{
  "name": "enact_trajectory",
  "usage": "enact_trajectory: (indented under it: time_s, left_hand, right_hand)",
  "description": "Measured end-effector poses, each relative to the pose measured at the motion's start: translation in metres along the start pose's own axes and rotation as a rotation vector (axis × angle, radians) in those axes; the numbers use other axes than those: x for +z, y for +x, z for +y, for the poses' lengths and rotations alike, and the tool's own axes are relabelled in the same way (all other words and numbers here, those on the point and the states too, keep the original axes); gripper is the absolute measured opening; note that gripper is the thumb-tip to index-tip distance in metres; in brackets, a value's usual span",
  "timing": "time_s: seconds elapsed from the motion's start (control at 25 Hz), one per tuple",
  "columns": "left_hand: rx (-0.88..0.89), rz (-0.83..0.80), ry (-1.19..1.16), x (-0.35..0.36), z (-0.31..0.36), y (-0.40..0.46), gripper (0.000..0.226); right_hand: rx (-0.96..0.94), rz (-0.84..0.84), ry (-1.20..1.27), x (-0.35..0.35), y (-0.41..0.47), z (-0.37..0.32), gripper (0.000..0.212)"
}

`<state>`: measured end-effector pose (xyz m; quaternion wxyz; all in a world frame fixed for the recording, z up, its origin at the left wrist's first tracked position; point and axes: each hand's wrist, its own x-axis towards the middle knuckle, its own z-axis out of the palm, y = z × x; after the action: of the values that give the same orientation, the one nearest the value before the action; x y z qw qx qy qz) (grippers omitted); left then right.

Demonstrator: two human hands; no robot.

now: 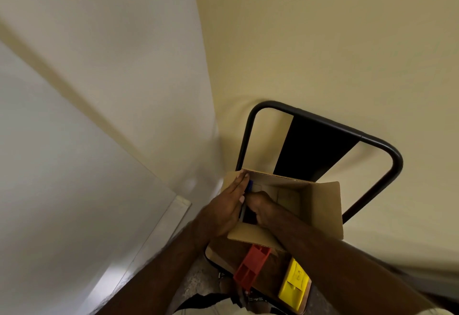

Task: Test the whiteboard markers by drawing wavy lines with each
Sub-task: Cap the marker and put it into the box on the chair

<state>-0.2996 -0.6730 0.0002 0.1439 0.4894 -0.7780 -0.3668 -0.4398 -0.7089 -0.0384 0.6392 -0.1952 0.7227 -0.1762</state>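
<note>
Cream walls [323, 41] are meeting in a corner running down the frame's centre. A black metal-framed chair [320, 140] is standing against the right wall. Speckled floor [196, 282] is showing at the bottom.

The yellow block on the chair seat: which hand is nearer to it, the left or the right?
Right. The right hand reaches into the cardboard box above the yellow block; the left hand lies flat on the box's far left side.

Blue marker [249, 185] inside cardboard box [320, 205]
</note>
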Motion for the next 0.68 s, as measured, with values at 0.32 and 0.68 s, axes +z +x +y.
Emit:
enact_trajectory:
  time_s: [0.32,0.68]
  left_hand:
    - [-0.107,-0.025,-0.13,-0.005,0.008,0.0,0.058]
    - [-0.161,0.014,-0.217,-0.012,0.011,0.001,0.066]
  right_hand:
    - [0.04,-0.16,0.053,-0.005,-0.014,-0.008,0.034]
    - [-0.019,-0.221,0.067,-0.022,-0.023,-0.007,0.032]
